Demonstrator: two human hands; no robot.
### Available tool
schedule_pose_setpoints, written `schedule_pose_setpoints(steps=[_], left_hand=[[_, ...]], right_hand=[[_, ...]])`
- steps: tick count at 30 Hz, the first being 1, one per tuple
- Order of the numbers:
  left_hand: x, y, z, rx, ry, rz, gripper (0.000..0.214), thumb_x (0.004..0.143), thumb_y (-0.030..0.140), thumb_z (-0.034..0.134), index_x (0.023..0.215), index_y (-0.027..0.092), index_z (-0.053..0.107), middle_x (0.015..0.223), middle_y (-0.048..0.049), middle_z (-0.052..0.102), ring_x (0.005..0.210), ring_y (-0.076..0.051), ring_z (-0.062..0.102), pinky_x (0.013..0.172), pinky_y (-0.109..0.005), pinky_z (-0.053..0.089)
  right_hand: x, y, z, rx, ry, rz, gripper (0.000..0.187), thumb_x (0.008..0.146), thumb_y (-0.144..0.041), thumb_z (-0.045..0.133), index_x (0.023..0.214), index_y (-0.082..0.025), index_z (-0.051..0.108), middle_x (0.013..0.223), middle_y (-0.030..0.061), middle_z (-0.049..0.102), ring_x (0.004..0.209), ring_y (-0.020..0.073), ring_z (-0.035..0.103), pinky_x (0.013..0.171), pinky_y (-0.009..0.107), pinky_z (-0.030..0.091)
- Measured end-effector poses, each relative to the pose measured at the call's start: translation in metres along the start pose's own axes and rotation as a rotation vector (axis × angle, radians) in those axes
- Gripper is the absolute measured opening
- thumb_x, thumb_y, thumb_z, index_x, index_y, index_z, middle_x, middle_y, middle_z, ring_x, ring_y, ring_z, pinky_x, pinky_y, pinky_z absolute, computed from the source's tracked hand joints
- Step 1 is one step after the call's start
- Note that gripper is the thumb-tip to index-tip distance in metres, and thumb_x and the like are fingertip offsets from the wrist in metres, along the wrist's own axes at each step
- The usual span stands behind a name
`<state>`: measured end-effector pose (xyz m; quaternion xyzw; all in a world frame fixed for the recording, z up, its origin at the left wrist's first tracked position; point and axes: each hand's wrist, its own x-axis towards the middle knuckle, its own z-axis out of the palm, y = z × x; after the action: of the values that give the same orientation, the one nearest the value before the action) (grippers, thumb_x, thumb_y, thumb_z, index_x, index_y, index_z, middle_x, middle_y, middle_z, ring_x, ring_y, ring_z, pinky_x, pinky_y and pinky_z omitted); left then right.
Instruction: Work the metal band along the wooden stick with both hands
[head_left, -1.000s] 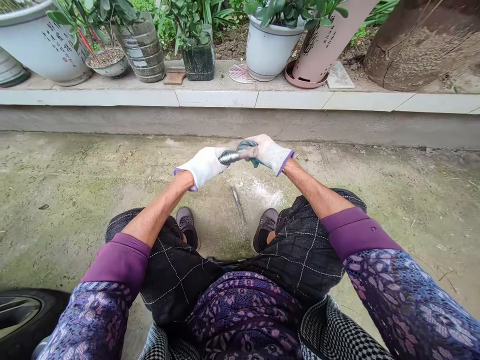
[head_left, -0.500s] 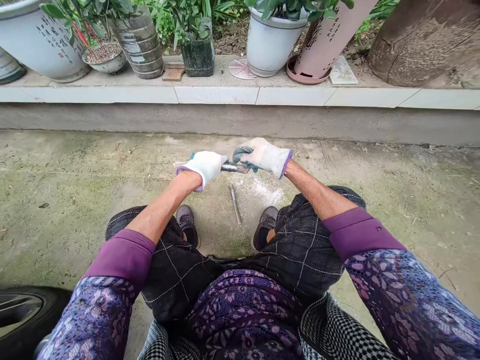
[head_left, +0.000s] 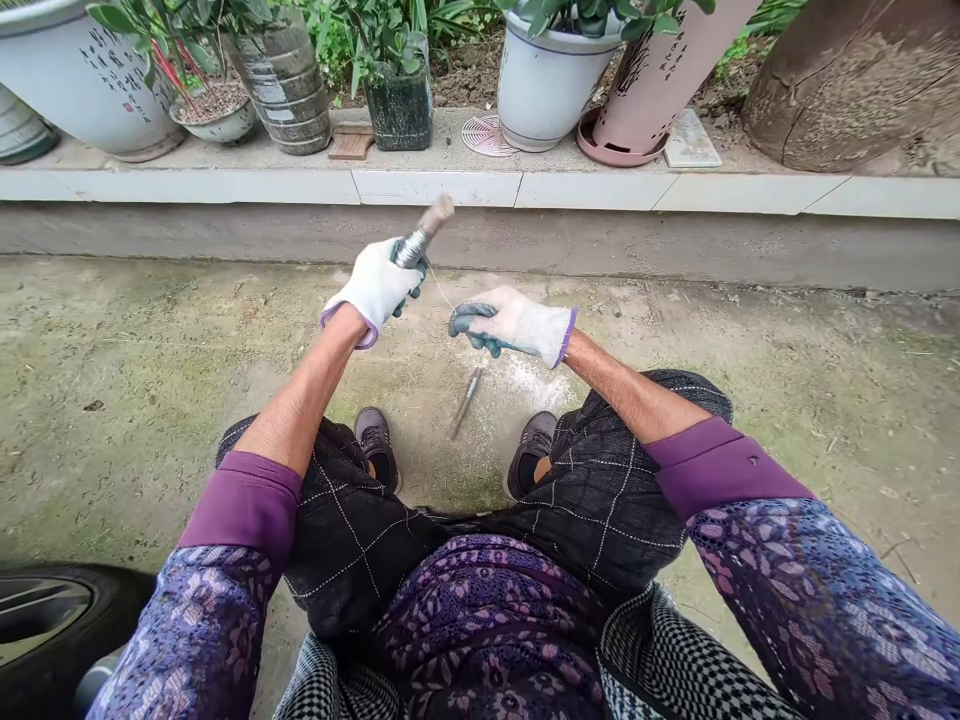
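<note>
Head view: the left hand (head_left: pixel 379 280) (gloved, like the other) has its fingers clamped around a tilted stick (head_left: pixel 433 217) wound with silvery wire (head_left: pixel 409 250), held above the ground (head_left: pixel 187 340). One thin strand (head_left: pixel 441 290) runs to the right hand (head_left: pixel 514 322), whose fingers close together on it. Below lies a slim rod (head_left: pixel 466 403).

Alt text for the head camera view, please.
A gloved left hand holds a wire-wound stick, a thin strand running to the gloved right hand. Below, a slim rod lies on the ground; potted plants line a ledge ahead.
</note>
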<state>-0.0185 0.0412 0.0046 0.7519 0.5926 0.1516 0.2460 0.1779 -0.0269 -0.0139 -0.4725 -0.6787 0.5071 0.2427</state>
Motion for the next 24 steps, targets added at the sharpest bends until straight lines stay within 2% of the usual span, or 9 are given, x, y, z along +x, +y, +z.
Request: schedule_pose_setpoints(steps=[2, 4, 7, 10, 12, 16, 18, 20, 24], left_hand=[[0.001, -0.003, 0.008, 0.374, -0.1, 0.053, 0.031, 0.087, 0.023, 0.05, 0.113, 0.02, 0.066, 0.088, -0.0102, 0.071, 0.072, -0.019, 0.064, 0.066, -0.032, 0.05], [-0.005, 0.0, 0.021, 0.663, -0.303, 0.137, 0.029, 0.087, 0.021, 0.05, 0.107, 0.02, 0.07, 0.086, -0.0111, 0.071, 0.078, -0.023, 0.066, 0.071, -0.033, 0.05], [-0.021, 0.013, 0.036, 0.686, -0.505, 0.275, 0.026, 0.086, 0.021, 0.052, 0.101, 0.019, 0.073, 0.082, -0.0088, 0.071, 0.078, -0.022, 0.066, 0.071, -0.031, 0.049], [-0.033, 0.026, 0.033, 0.341, -0.402, 0.333, 0.024, 0.085, 0.027, 0.055, 0.1, 0.018, 0.072, 0.077, -0.0044, 0.069, 0.07, -0.016, 0.062, 0.065, -0.027, 0.047], [-0.033, 0.03, 0.022, 0.05, -0.27, 0.277, 0.029, 0.084, 0.027, 0.057, 0.107, 0.016, 0.07, 0.075, -0.0027, 0.067, 0.062, -0.012, 0.058, 0.059, -0.025, 0.046], [-0.017, 0.02, 0.002, -0.238, -0.014, 0.119, 0.035, 0.084, 0.022, 0.053, 0.116, 0.014, 0.064, 0.081, -0.0052, 0.068, 0.055, -0.01, 0.054, 0.053, -0.025, 0.046], [-0.007, 0.009, 0.0, -0.114, 0.052, 0.076, 0.034, 0.085, 0.021, 0.052, 0.117, 0.014, 0.064, 0.084, -0.0072, 0.07, 0.061, -0.013, 0.059, 0.057, -0.027, 0.049], [-0.002, -0.001, 0.006, 0.186, 0.034, 0.073, 0.032, 0.087, 0.021, 0.052, 0.115, 0.015, 0.066, 0.086, -0.0092, 0.071, 0.073, -0.018, 0.065, 0.066, -0.03, 0.05], [-0.008, -0.004, 0.031, 0.702, -0.273, 0.196, 0.029, 0.088, 0.018, 0.051, 0.108, 0.018, 0.071, 0.085, -0.0119, 0.071, 0.086, -0.027, 0.07, 0.075, -0.035, 0.049]], right_hand=[[-0.005, -0.004, -0.003, -0.018, 0.01, 0.014, 0.015, 0.083, -0.013, 0.057, 0.087, -0.011, 0.072, 0.058, -0.0014, 0.058, 0.045, 0.0062, 0.049, 0.039, 0.018, 0.038], [-0.006, -0.006, -0.012, -0.044, 0.071, 0.03, 0.014, 0.082, -0.013, 0.059, 0.086, -0.011, 0.072, 0.058, -0.0006, 0.058, 0.046, 0.006, 0.048, 0.039, 0.018, 0.038], [-0.001, -0.001, -0.029, -0.064, 0.18, 0.058, 0.012, 0.08, -0.014, 0.062, 0.084, -0.009, 0.073, 0.055, -0.0008, 0.056, 0.045, 0.0062, 0.047, 0.04, 0.019, 0.039], [0.009, 0.01, -0.041, -0.018, 0.291, 0.053, 0.012, 0.08, -0.016, 0.063, 0.085, -0.009, 0.072, 0.055, -0.0005, 0.056, 0.047, 0.007, 0.047, 0.04, 0.019, 0.04], [0.013, 0.016, -0.04, 0.012, 0.323, 0.047, 0.012, 0.081, -0.016, 0.061, 0.085, -0.01, 0.071, 0.056, -0.0001, 0.057, 0.048, 0.0076, 0.048, 0.041, 0.019, 0.041], [0.011, 0.016, -0.018, -0.017, 0.189, 0.068, 0.015, 0.082, -0.012, 0.057, 0.087, -0.011, 0.071, 0.056, -0.0014, 0.056, 0.046, 0.0067, 0.049, 0.04, 0.018, 0.04], [0.005, 0.01, -0.005, -0.063, 0.057, 0.069, 0.016, 0.082, -0.01, 0.056, 0.087, -0.011, 0.071, 0.057, -0.0019, 0.057, 0.045, 0.0058, 0.048, 0.039, 0.017, 0.038], [-0.001, 0.003, 0.002, -0.089, -0.039, 0.062, 0.018, 0.082, -0.009, 0.056, 0.089, -0.012, 0.072, 0.059, -0.0015, 0.059, 0.045, 0.0053, 0.049, 0.039, 0.017, 0.037], [-0.005, -0.006, -0.01, -0.121, 0.072, 0.073, 0.017, 0.081, -0.011, 0.058, 0.088, -0.011, 0.073, 0.058, -0.0009, 0.059, 0.045, 0.0052, 0.047, 0.039, 0.017, 0.036]])
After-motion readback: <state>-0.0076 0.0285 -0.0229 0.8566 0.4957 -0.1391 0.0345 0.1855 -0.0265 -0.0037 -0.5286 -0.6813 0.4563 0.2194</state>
